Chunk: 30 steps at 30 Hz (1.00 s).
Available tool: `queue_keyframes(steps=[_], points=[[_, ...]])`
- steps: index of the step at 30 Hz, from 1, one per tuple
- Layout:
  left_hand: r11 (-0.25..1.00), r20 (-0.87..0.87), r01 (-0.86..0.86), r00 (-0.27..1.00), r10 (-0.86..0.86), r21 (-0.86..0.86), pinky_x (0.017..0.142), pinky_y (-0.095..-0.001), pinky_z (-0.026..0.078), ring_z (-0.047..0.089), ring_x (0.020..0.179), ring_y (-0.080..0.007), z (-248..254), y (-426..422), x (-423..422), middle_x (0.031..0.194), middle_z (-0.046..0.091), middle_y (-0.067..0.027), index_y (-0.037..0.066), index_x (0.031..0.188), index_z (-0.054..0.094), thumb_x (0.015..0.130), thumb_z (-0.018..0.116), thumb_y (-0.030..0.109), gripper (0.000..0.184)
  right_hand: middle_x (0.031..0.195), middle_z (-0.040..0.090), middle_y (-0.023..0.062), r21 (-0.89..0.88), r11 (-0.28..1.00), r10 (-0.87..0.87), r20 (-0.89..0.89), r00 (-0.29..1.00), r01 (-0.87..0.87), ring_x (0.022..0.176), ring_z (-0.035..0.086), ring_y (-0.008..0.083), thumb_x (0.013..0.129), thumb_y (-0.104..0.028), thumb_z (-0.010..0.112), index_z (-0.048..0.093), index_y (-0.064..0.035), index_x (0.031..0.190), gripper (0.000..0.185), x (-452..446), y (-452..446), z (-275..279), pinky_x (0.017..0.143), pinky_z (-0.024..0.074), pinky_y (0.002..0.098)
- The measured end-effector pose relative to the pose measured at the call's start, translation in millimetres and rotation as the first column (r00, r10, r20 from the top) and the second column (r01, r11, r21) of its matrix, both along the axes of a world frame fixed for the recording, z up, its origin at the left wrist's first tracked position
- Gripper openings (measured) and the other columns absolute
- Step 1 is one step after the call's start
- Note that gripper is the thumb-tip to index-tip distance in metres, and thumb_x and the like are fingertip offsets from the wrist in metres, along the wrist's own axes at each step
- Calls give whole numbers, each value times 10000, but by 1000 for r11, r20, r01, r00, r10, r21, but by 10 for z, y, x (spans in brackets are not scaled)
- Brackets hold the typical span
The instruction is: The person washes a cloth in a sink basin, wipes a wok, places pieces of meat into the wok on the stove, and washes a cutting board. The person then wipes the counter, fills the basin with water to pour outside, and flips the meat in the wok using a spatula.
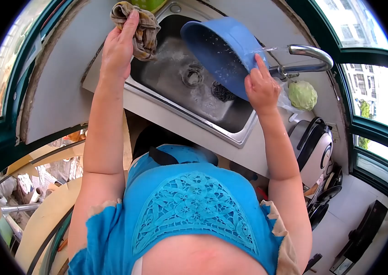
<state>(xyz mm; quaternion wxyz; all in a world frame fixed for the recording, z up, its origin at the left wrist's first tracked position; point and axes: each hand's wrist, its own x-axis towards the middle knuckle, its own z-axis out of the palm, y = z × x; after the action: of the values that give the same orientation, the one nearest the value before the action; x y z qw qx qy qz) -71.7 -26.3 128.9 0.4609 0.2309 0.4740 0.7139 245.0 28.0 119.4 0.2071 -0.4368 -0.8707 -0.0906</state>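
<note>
My left hand (119, 48) is closed around a crumpled, brown-stained cloth (144, 33), held above the sink's left end. With my right hand (263, 87) I grip the rim of a blue plastic basin (230, 39), tilted on its side over the sink (157, 75). Drops of water cling to the basin's inner wall. Water runs from the curved metal faucet (310, 52) onto the basin near my right fingers. Below the basin, a dark scouring pad (222, 90) lies in the sink near the drain (192, 76).
A pale green cabbage (303, 95) sits on the counter right of the faucet. Nearer me stands a white and black rice cooker (315, 144). A green container (148, 3) is partly visible behind the cloth. Windows (370, 87) line the right side.
</note>
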Motion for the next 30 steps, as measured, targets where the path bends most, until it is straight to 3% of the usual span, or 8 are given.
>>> queue_keyframes(steps=[6,9,11,13,15,18,26,30], points=[[960,26,257,966,-255,-115,794,-231,397,508,883,-80,-147,-36,215,959,585,-7,3,1067,566,875,507,141,243,790,635,118,-529,849,-304,-477,824,7,678,613,189,817,-146,572,623,-28,936,175,40,125,-747,613,473,324],[866,21,454,888,-460,-210,723,-252,423,527,804,-93,-419,183,550,900,600,-16,-3,1038,585,895,516,218,272,942,631,190,-659,514,-383,396,834,549,877,621,310,826,-347,603,559,-6,991,381,307,165,-1327,782,469,405],[783,-76,509,820,-568,-357,686,-272,437,543,751,-107,-600,377,788,849,613,-29,5,986,615,898,526,258,282,1070,590,193,-520,668,-435,309,846,533,894,615,278,826,-401,614,527,-21,1111,483,272,80,-1176,807,473,377],[741,-78,566,774,-629,-363,677,-282,439,545,725,-112,-853,576,1038,793,615,-34,19,918,642,892,528,257,265,1123,560,199,-679,709,-466,-250,849,190,892,608,286,857,-397,557,510,-22,1163,487,21,201,-1006,815,464,366],[709,-201,533,715,-669,-462,690,-281,447,559,731,-114,-950,734,1205,814,624,-40,17,923,631,889,531,264,268,1041,599,140,-780,435,-693,-609,386,-450,845,601,206,865,-354,568,489,-65,1225,468,-386,251,-692,785,457,317],[730,-216,498,737,-641,-467,732,-263,458,586,785,-112,-1056,943,1224,898,631,-43,18,994,598,904,517,244,256,893,617,31,-672,687,-405,-670,622,-276,805,541,131,870,-246,597,561,-49,1124,323,-482,507,-831,731,439,268],[847,-82,471,861,-502,-246,748,-277,454,580,827,-160,-1353,1257,1150,876,627,-61,28,932,619,812,510,150,202,796,577,-33,-636,461,-563,-749,350,-619,732,507,44,880,-215,605,614,-54,926,167,-642,390,-504,654,409,195],[781,-757,-8,-238,-608,-624,788,-400,451,593,933,-301,-1197,1341,1496,995,608,-114,80,986,618,768,592,174,239,981,537,56,-429,730,-178,-871,459,-532,920,509,153,824,-147,656,626,-9,945,186,-902,-107,-363,812,410,247]])
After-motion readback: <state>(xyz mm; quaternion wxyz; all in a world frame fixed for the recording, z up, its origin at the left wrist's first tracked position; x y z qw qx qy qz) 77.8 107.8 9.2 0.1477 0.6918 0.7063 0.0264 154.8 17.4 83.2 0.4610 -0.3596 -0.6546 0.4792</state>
